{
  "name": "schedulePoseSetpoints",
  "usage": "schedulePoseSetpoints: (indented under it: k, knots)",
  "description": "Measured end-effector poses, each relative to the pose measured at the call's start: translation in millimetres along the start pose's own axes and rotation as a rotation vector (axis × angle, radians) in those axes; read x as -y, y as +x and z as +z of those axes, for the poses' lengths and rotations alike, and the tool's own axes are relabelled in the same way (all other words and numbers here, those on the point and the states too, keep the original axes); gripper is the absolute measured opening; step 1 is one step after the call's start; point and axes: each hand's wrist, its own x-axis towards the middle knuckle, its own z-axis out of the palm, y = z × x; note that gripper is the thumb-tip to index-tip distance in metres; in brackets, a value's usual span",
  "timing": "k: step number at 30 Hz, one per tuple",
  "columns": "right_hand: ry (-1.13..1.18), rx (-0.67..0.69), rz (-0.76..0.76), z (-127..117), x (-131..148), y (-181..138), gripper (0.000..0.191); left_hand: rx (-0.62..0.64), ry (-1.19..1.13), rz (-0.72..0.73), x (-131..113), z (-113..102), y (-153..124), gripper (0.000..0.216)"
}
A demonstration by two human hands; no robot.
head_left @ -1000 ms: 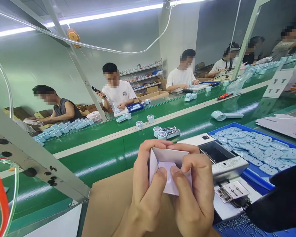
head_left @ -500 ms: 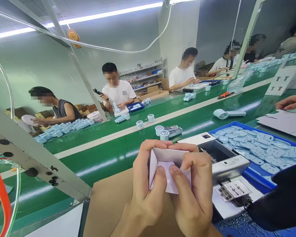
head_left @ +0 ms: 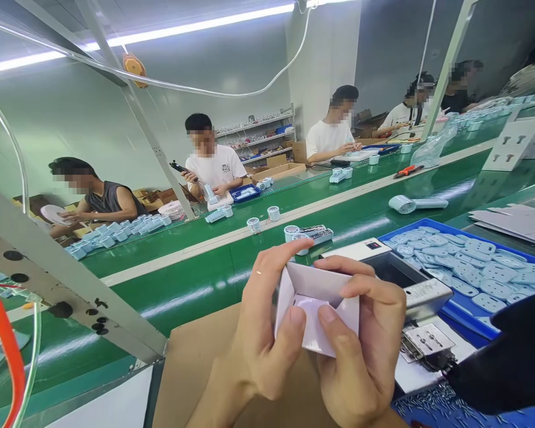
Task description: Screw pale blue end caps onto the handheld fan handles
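The small white box (head_left: 317, 309) now sits a little further right and lower in the view than a second ago, tilted so its open top faces up more. The left hand (head_left: 263, 333) lifts its forefinger off the box's top edge; the right hand (head_left: 365, 345) shifts rightward with it. At the far right, a co-worker's hand over the paper sheets (head_left: 512, 220) is gone.

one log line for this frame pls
left hand: grips small white folded cardboard box | right hand: grips same box | thumbs: pressing inner flap | behind: blue tray of pale-blue plastic plates
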Motion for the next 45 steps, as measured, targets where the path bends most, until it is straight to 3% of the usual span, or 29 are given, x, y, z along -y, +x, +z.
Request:
schedulePoseSetpoints:
  k: [4,7,10,22,32,36,45]
  knots:
    - [-0.047,-0.045,-0.046,-3.3,-4.7,1.5,0.019,0.223,0.152,-0.160,-11.5,-17.8,1.7,0.059]
    - [-0.108,0.002,-0.040,-4.7,-6.5,0.4,0.016,0.274,0.237,-0.295,-19.5,-23.7,3.9,0.059]
    - [-0.144,0.030,-0.062,-4.7,-6.4,0.1,0.015,0.302,0.270,-0.333,-22.9,-23.3,4.9,0.053]
    - [-0.202,0.014,-0.076,-3.5,-3.7,0.3,0.015,0.269,0.175,-0.266,-15.6,-16.6,4.0,0.044]
    - [-0.194,0.029,-0.110,-3.6,-3.7,3.1,0.017,0.302,0.260,-0.345,-28.5,-29.6,7.9,0.051]
    - [-0.231,0.055,-0.113,-4.1,-3.0,3.1,0.015,0.266,0.315,-0.343,-28.0,-23.4,5.5,0.040]
    - [-0.252,0.056,-0.114,-3.4,-3.4,1.4,0.014,0.282,0.357,-0.295,-26.0,-20.1,1.5,0.046]
